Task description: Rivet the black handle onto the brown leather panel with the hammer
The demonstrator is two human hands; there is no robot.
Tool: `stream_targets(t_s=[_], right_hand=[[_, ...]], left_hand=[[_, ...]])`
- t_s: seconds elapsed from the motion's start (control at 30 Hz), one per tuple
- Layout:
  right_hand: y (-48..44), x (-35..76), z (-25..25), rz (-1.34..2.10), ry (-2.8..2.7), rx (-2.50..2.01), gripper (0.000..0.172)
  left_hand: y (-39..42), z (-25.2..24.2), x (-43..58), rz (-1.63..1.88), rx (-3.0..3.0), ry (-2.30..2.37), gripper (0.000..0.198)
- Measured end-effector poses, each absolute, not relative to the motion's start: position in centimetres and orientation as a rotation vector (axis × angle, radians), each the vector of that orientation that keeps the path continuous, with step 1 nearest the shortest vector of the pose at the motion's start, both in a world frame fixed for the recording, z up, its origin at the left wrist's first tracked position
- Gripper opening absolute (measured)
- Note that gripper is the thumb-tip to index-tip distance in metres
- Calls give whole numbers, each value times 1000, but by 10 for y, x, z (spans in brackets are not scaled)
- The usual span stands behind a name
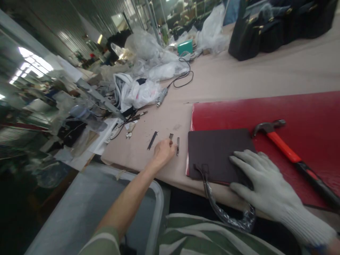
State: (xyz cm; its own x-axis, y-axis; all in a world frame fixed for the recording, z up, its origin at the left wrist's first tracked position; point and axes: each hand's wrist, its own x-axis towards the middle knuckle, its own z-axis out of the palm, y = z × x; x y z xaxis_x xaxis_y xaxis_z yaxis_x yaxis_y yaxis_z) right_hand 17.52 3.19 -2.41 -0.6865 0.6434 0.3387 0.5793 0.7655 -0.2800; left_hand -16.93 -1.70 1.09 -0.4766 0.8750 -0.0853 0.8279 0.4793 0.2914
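Note:
My left hand (pixel 164 151) is bare and low over the tabletop, its fingers pinched round a small metal piece (pixel 171 136) whose upper end sticks out. Just right of those fingers lies a slim metal rod (pixel 178 146); to their left is a narrow dark strip (pixel 152 140). My right hand (pixel 256 175), in a white knit glove, rests with fingers spread on a flat dark brown panel (pixel 212 147). A plastic-wrapped handle (pixel 216 207) is attached near the panel's lower left and hangs over the table edge.
The panel lies partly on a red mat (pixel 305 124), where a claw hammer (pixel 284 147) rests to its right. A corded tool (pixel 162 97), plastic bags (pixel 159 63), a green box (pixel 185 47) and black bags (pixel 276 32) sit farther back. A grey bin (pixel 156 198) stands below the front edge.

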Motion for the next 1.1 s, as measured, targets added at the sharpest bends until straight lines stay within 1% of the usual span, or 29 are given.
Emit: stream_targets(t_s=[0.13, 0.23, 0.4, 0.53, 0.6, 0.7, 0.77, 0.93, 1.1], right_hand=[[26, 173, -11, 251, -2597, -975, 63], [24, 171, -6, 278, -2602, -1004, 64], [22, 171, -5, 296, -2596, -1030, 64], [23, 172, -5, 292, -2601, -1021, 63], [24, 173, -7, 276, -2600, -1002, 62], [27, 175, -14, 217, -2574, -947, 61], [31, 175, -20, 167, -2555, -909, 60], [36, 173, -25, 23, -2543, -837, 56], [37, 173, -24, -61, -2564, -818, 57]], left_hand=[[10, 16, -163, 23, 1389, 2486, 25], [19, 14, -160, -40, 1385, 2459, 22], [16, 6, -166, -13, 1433, 2422, 17], [7, 3, -164, 12, 1485, 2442, 20], [2, 3, -164, 83, 1495, 2451, 22], [-7, 6, -176, 242, 1473, 2499, 22], [-14, 10, -194, 290, 1409, 2580, 20], [-30, 19, -240, 242, 1210, 2708, 18], [-30, 18, -248, 265, 1217, 2674, 19]])
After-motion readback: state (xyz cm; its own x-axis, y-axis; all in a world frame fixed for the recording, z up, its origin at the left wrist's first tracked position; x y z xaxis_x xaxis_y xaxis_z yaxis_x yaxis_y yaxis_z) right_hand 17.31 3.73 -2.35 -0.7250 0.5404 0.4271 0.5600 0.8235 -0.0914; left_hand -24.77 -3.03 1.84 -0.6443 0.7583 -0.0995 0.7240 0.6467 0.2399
